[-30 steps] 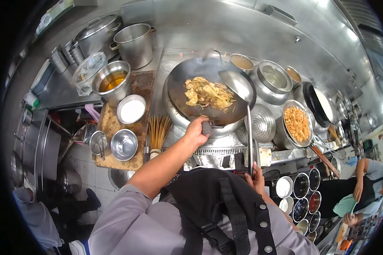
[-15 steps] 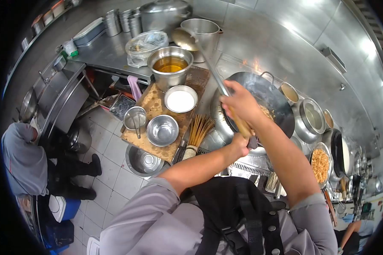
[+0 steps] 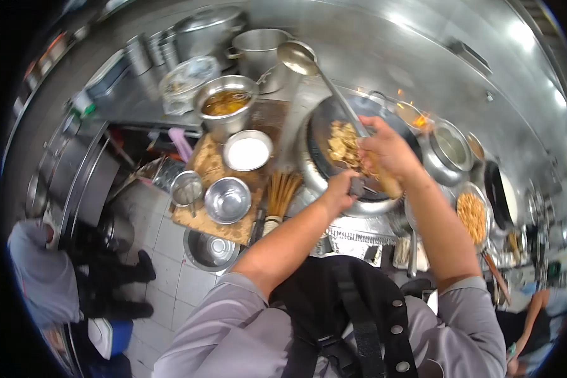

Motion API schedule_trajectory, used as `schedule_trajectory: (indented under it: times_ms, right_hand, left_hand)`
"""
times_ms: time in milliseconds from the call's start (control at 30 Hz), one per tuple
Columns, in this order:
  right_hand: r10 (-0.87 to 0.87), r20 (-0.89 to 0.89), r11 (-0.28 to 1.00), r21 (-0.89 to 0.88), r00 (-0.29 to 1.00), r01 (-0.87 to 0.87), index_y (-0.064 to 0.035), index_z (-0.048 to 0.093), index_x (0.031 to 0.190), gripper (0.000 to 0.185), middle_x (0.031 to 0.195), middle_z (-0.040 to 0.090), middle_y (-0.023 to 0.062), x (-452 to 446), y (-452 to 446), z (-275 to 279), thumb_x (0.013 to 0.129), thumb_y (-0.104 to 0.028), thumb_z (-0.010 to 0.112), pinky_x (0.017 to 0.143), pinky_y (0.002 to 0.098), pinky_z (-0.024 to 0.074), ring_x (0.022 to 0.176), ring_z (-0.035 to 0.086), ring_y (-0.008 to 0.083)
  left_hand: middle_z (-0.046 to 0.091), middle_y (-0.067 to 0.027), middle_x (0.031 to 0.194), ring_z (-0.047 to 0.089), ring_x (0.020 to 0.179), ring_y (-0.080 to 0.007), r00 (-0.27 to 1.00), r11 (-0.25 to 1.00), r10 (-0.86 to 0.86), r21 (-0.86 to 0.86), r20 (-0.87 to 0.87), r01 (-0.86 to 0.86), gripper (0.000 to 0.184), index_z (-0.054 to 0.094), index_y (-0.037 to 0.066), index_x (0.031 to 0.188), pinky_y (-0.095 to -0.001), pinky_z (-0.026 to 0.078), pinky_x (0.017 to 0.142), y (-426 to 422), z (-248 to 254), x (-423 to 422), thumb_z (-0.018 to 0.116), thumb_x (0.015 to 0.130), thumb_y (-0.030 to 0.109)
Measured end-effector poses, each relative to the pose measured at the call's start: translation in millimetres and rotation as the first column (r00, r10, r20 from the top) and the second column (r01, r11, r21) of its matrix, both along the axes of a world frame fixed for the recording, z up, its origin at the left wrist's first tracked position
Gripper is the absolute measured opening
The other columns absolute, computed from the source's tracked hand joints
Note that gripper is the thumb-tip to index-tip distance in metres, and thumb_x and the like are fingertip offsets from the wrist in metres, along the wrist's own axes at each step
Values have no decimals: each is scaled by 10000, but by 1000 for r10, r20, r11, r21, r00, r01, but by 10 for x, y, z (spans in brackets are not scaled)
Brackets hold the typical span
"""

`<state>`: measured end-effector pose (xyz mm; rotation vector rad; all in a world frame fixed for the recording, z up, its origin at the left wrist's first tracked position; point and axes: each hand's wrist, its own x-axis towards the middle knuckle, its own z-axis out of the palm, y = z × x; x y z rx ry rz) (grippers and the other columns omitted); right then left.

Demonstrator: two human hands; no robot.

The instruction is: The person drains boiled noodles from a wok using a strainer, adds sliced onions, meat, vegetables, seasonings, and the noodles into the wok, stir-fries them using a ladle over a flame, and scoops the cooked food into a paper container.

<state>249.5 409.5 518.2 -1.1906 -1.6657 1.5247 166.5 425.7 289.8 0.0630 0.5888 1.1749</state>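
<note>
My left hand (image 3: 340, 191) is closed round the handle of a dark wok (image 3: 321, 129) on the stove. Browned food (image 3: 344, 144) lies in the wok. Above the wok, my right hand (image 3: 387, 151) grips the wooden end of a long-handled ladle (image 3: 298, 58). The ladle's bowl is up at the left, over the area between the wok and a tall pot (image 3: 261, 60). A metal pot of amber liquid (image 3: 227, 103) stands left of the wok, and below it is a bowl of white contents (image 3: 247, 150).
Small flames (image 3: 422, 120) rise behind the wok. Bamboo sticks (image 3: 282, 192) and an empty-looking metal bowl (image 3: 228, 200) are at the left. A strainer of fried bits (image 3: 472, 217) is at the right. One person (image 3: 44, 268) stands far left, another (image 3: 529, 321) at lower right.
A second ago my right hand was low at the right with another utensil's handle; now it holds the ladle over the wok. Since half a second ago, the wok's food has come into clearer view.
</note>
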Motion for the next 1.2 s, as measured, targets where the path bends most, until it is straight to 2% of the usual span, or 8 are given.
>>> schedule_trajectory:
  times_ms: [100,233,367,567,867,967,1033,1200]
  right_hand:
    - [-54,524,982,181,850,-49,-55,423,1444,567,737,579,25,903,-77,268,917,-66,633,484,280,462,547,552,106]
    - [-103,325,979,-136,940,155,-48,410,1462,601,737,577,29,1524,-286,131,907,-64,641,487,286,458,555,562,111]
    - [-294,348,943,259,890,210,-59,439,1445,596,751,591,73,1751,-999,-862,884,-20,635,485,293,451,569,567,141]
    - [-159,47,892,-422,986,164,-72,491,1448,621,775,606,50,2885,-2064,-93,862,84,628,474,252,433,557,557,109]
    - [-212,302,976,104,929,189,-131,508,1449,555,812,590,14,2477,-1528,-1391,915,-98,655,570,260,444,670,533,68]
    - [-176,132,967,-165,976,196,-141,515,1453,567,837,590,0,2549,-1894,-747,910,-82,668,571,236,435,664,529,65]
    - [-213,26,897,-392,977,206,-151,511,1463,590,852,591,-7,2753,-2073,-439,904,-53,673,560,221,433,656,538,60]
    - [-91,254,925,-336,963,176,-137,502,1475,615,816,578,6,2545,-1777,-309,892,-20,660,552,236,442,635,531,70]
  left_hand:
    - [633,-76,832,643,719,-240,999,998,-24,-59,-49,21,133,591,104,981,-426,574,661,13,72,5,649,861,110]
    - [648,-87,854,645,768,-262,998,992,-16,-124,-63,8,93,599,90,964,-465,568,729,-8,167,72,639,888,127]
    - [638,-102,865,630,766,-248,995,992,-59,-113,-74,51,111,597,96,990,-462,556,739,-55,133,131,633,888,124]
    - [631,-105,888,615,824,-270,982,966,-50,-257,-183,1,97,581,53,969,-430,571,670,-684,767,207,619,901,110]
    - [657,-151,849,627,736,-258,979,990,-80,98,-187,99,116,543,72,848,-415,547,632,-1166,-317,276,554,936,148]
    - [653,-113,821,625,737,-252,890,982,-182,-31,-417,186,97,568,84,846,-403,525,621,-1586,101,132,555,927,136]
    - [639,-80,808,628,761,-245,994,999,51,-1,-99,-52,65,594,85,876,-391,533,673,-1316,263,196,579,919,132]
    - [622,-67,822,628,785,-233,983,994,41,-93,-182,-59,53,610,74,929,-411,546,738,-477,361,385,627,895,109]
